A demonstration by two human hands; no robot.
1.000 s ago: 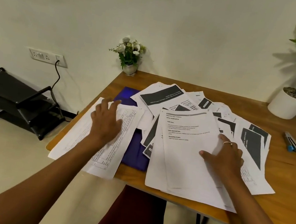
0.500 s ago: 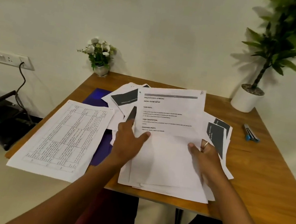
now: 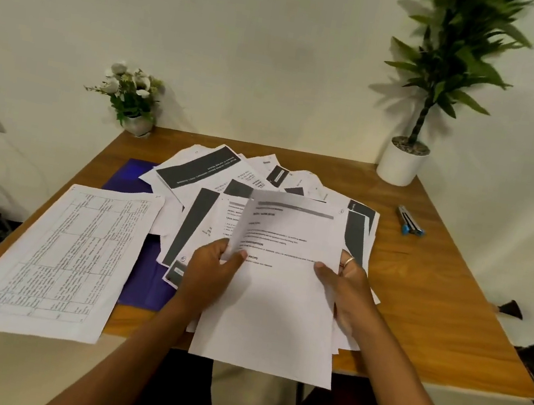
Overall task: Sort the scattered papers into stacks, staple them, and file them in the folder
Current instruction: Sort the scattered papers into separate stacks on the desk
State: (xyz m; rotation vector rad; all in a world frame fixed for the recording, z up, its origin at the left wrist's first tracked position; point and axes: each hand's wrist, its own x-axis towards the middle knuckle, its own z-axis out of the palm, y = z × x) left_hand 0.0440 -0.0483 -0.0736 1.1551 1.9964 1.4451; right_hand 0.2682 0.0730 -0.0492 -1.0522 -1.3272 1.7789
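Pale plaster wall behind; below it, a smooth wooden table (image 3: pixel 431 324). At lower left, lying flat and overhanging the near edge, a thin gridded sheet (image 3: pixel 67 252). Just right of it, half buried, a glossy blue folder (image 3: pixel 127 178). At centre, loose papers (image 3: pixel 215 170) fanned out, some with dark bands. Left hand (image 3: pixel 210 270) pinching the left edge of a limp white bundle (image 3: pixel 276 314), thumb on top; blurred there, so possibly peeling the top page up. Right hand (image 3: pixel 346 290) gripping the right edge, thumb over. Best to check the headings match, then tap the edges square on the table. At right, a small stapler (image 3: pixel 410 222), untouched.
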